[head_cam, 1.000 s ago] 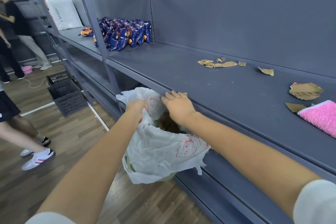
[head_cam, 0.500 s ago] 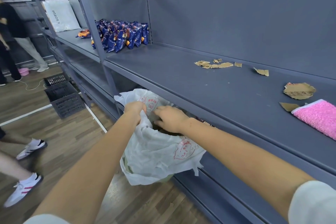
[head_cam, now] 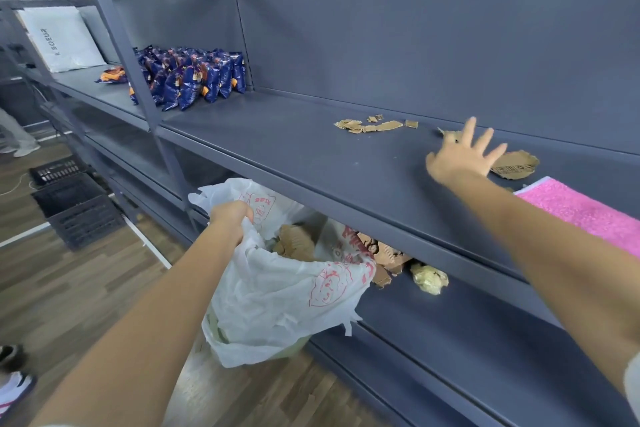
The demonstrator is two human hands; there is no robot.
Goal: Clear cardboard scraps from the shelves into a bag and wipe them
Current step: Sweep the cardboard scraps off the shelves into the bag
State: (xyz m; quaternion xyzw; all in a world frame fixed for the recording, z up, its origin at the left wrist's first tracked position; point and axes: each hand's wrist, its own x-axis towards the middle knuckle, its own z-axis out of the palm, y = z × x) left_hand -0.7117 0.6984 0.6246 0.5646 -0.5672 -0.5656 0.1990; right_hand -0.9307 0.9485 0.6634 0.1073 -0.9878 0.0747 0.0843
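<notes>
While left grip clutches bag, right grip now out of it — fingers spread, empty, over scraps.

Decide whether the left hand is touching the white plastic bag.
Touching. The head view shows the left hand gripping the bunched rim of the white plastic bag.

The shelf is smooth, matt grey painted metal, and the scraps on it are dull brown cardboard with rough torn edges. The bag is thin, crinkled white plastic; the cloth at near right is fuzzy pink fabric, the far-left packets glossy
</notes>
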